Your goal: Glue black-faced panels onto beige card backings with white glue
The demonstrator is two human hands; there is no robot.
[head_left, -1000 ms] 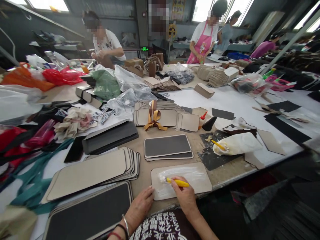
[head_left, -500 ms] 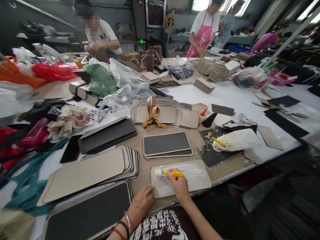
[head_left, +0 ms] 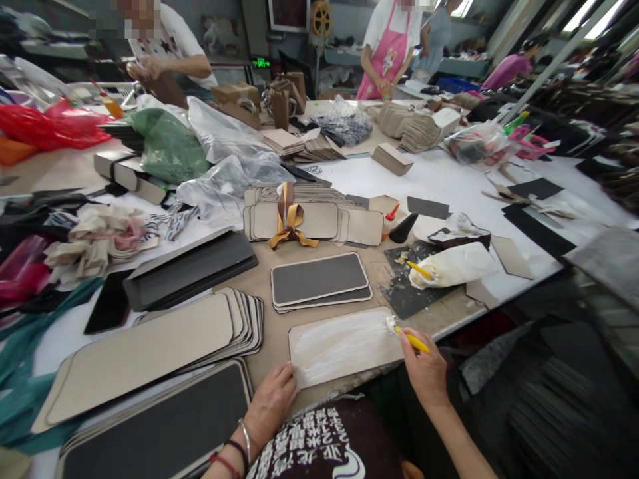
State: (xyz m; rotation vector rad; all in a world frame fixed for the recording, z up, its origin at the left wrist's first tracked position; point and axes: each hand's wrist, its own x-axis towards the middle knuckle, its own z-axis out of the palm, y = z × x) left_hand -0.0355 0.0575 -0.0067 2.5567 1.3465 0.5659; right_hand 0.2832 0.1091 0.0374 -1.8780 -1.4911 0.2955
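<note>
In front of me lies a beige rounded panel [head_left: 344, 346], its upper face streaked with white glue. My right hand [head_left: 424, 364] is closed around a yellow-handled brush [head_left: 417, 342]. The white, glue-laden bristles touch the panel near its upper right corner. My left hand [head_left: 274, 396] is at the panel's lower left corner, its curled fingers gripping the edge; the thumb is mostly hidden. Just behind lie dark grey panels with light borders [head_left: 319, 278]. At right, a white glue-covered container [head_left: 456, 264] with another yellow handle [head_left: 419, 269] rests on a dark, glue-spotted sheet [head_left: 414, 299].
Stacks of beige panels [head_left: 150, 352] and black-faced panels [head_left: 160, 419] fill the left. Behind stands a ribbon-tied panel stack [head_left: 319, 221], near a red-tipped bottle [head_left: 391, 218]. A phone [head_left: 107, 303] lies far left. Several people work beyond the table.
My right hand has swept the brush rightward across the panel, from its left part to the upper right corner. My left hand stays at the lower left corner. The view has shifted slightly.
</note>
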